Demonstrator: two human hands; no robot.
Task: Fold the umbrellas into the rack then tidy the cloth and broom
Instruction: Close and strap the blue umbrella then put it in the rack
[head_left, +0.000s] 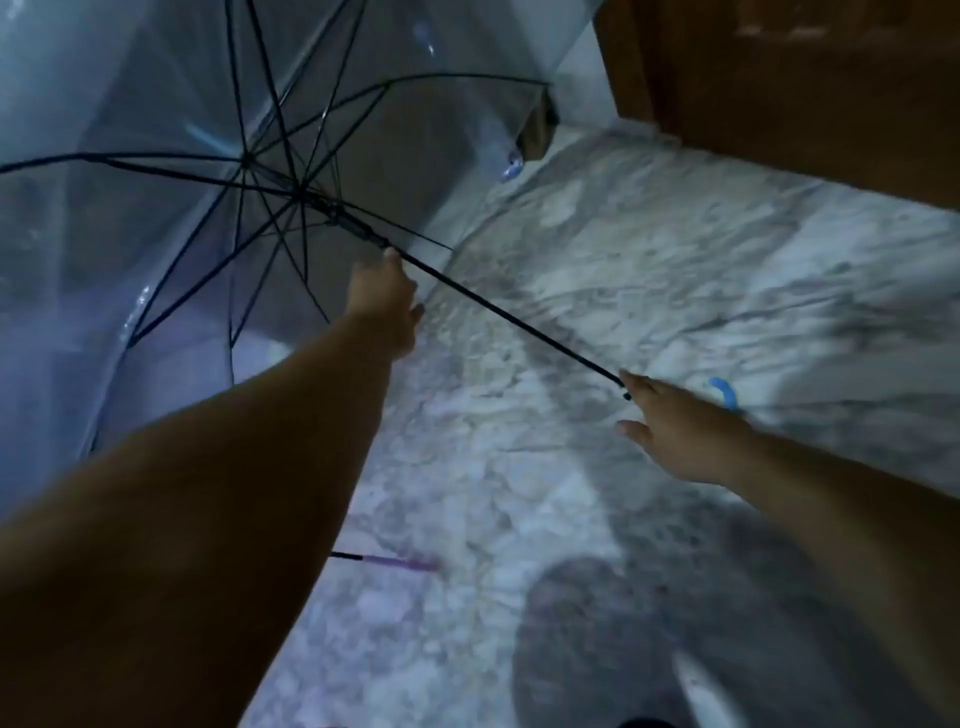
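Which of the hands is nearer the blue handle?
Right. The right hand is beside the blue handle, at the shaft's lower end; the left hand is up near the ribs.

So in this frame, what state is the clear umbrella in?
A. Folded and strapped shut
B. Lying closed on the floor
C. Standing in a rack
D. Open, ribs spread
D: the umbrella has its canopy spread with black ribs fanned out from the hub, while the left hand is up by the runner and the right hand is at the handle end of the shaft.
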